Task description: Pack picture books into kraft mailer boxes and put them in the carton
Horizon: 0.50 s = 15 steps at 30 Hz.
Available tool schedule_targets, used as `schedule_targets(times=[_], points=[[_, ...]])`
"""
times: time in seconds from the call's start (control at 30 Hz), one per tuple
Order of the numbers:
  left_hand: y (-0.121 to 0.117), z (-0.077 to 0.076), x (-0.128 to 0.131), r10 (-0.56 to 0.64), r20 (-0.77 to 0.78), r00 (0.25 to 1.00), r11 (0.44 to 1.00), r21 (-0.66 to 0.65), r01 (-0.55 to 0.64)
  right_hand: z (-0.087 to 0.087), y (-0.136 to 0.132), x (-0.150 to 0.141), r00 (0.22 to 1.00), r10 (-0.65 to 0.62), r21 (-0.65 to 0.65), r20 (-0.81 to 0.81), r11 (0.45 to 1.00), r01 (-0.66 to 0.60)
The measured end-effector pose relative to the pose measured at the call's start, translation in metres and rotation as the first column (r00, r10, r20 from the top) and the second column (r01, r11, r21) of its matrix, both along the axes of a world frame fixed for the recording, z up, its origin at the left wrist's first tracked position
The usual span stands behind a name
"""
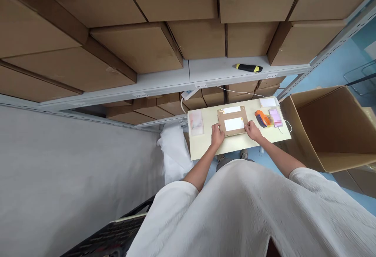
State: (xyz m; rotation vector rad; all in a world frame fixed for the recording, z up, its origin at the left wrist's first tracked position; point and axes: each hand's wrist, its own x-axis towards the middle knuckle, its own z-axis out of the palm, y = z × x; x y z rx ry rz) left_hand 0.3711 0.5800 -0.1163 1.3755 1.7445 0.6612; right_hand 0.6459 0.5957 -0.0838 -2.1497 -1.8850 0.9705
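A flat brown cardboard box (221, 123) with two white labels (234, 123) lies on the pale yellow table (202, 147) in front of me. My left hand (217, 135) grips its near left corner, fingers curled over the edge. At the opposite side, my right hand (252, 130) holds the right edge. To the right of the box sits an orange and dark blue tape dispenser (262, 119), beside a pinkish blurred item (275, 118). Clear plastic bags (196, 123) rest at the table's left end.
Shelves (164, 78) packed with cardboard boxes (136, 47) rise behind the table. A black and yellow utility knife (248, 68) lies on one shelf. On the right stands a large open carton (337, 123). White wrapping material (175, 151) hangs at the left, near a grey wall (73, 163).
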Motion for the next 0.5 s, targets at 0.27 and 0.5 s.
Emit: schedule_targets(times=[0.27,0.5], points=[[0.043,-0.002,-0.004,0.180,0.151,0.972,0.981,-0.103,-0.165,0.002,0.047,-0.005,0.917,-0.301,-0.093,-0.263,0.954,0.286],[0.054,0.027,-0.002,0.261,0.226,0.939,0.952,-0.224,-0.210,0.013,0.055,-0.009,0.796,-0.412,-0.196,-0.443,0.911,0.363]])
